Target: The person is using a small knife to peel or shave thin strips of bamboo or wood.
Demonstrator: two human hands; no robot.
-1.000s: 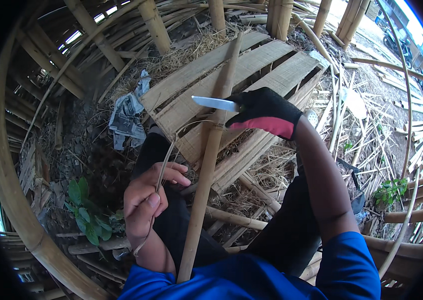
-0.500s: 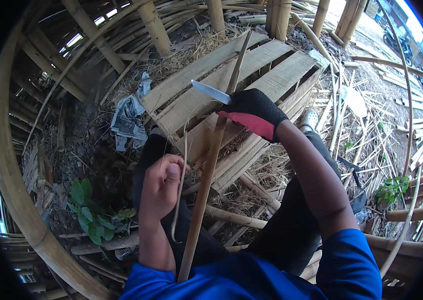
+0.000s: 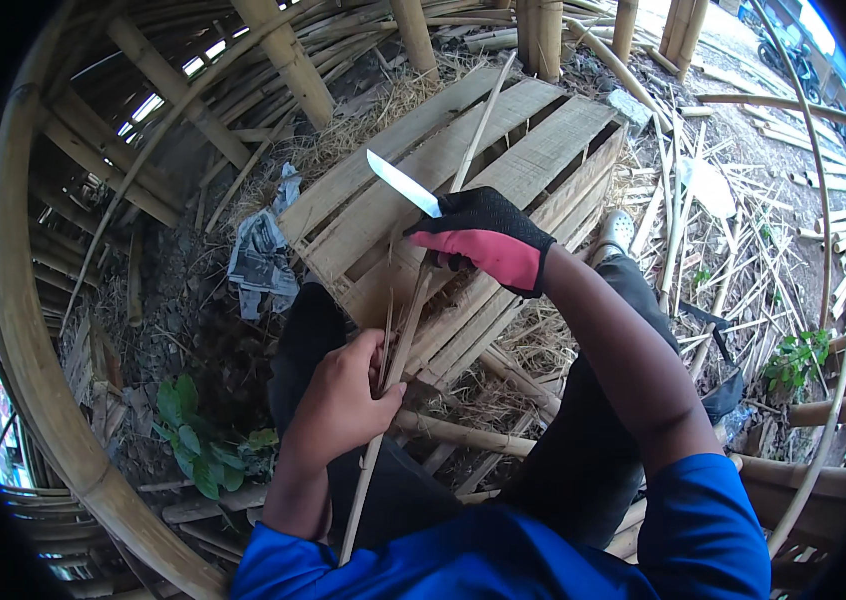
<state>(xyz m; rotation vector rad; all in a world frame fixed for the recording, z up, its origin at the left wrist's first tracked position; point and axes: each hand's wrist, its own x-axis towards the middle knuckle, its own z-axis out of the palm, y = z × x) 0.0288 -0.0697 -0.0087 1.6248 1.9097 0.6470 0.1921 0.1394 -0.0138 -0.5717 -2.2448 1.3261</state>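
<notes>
A long bamboo strip (image 3: 369,462) slants from my lap up over the slatted wooden crate (image 3: 533,150). My bare left hand (image 3: 345,402) is closed around its lower part, with a thin split sliver (image 3: 389,330) rising beside it. Higher up, my right hand (image 3: 491,238), in a black and pink glove, grips a knife (image 3: 403,184); its bright blade points up and left, and the handle is hidden in the fist. The glove also lies over the strip, covering part of it. Whether its fingers hold the strip too I cannot tell.
Crumpled newspaper (image 3: 261,262) lies left of the crate. Bamboo poles (image 3: 288,62) stand behind it, and a thick curved pole (image 3: 48,420) frames the left side. Cut bamboo pieces and shavings litter the ground at right. Green leafy plants (image 3: 198,440) grow at lower left.
My left hand has moved up and right and taken hold of the strip. The strip looks turned, its upper part narrower now. The knife has shifted slightly left with my right hand.
</notes>
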